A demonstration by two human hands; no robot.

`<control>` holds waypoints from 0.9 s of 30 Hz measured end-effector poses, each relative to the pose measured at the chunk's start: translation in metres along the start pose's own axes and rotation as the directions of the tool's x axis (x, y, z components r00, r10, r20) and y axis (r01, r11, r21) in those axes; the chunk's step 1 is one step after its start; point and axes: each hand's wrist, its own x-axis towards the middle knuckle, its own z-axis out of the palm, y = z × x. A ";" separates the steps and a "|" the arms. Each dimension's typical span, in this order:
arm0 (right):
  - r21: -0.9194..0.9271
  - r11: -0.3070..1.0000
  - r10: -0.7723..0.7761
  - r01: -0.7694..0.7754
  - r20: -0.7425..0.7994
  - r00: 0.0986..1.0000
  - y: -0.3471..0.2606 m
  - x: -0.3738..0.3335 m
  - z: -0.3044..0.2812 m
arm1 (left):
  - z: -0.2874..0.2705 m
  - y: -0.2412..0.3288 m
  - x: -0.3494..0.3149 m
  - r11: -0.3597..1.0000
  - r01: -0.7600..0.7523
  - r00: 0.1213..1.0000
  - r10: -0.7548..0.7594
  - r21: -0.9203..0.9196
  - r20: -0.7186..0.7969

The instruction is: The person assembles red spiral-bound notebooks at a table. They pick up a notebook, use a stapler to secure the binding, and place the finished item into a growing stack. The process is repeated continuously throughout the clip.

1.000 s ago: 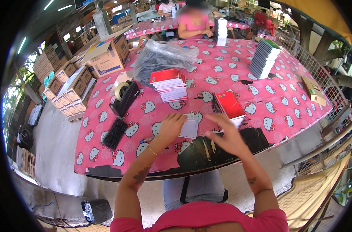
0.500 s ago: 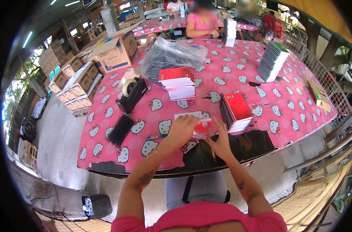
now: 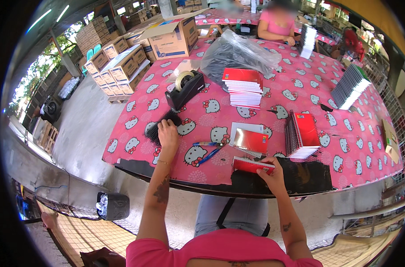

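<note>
Notebook (image 3: 252, 166), one and red, pinched in your right hand (image 3: 274, 176) near the front edge of the tabletop (image 3: 130, 129); a second notebook (image 3: 252, 140) lies just beyond. Your left hand (image 3: 168, 132) is down on one pile of black coils (image 3: 152, 132), grip impossible to tell. Two red stacks stand there, a back stack (image 3: 243, 90) and a right stack (image 3: 303, 133). You've got open room between coils and left edge.

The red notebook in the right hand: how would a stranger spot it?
Find the big pink table, then the black patch along its near edge. There, the right hand grips the red notebook. Unlike the red notebooks farther back, it is held.
</note>
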 end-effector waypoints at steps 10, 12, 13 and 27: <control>0.094 0.995 0.036 -0.039 0.032 0.999 -0.001 -0.001 -0.002 | -0.021 0.018 -0.019 0.977 -0.155 0.985 0.142 -0.144 -0.096; 0.012 0.997 0.073 -0.073 0.013 0.997 0.000 0.000 -0.008 | -0.021 0.023 -0.018 0.969 -0.197 0.976 0.179 -0.150 -0.127; -0.026 0.996 0.091 -0.090 0.014 0.996 0.000 0.000 -0.008 | -0.019 0.019 -0.017 0.967 -0.211 0.975 0.197 -0.146 -0.101; -0.143 0.989 0.026 -0.025 0.008 1.000 0.005 -0.005 -0.006 | 0.062 -0.126 0.087 0.932 0.240 0.931 -0.142 -0.272 0.335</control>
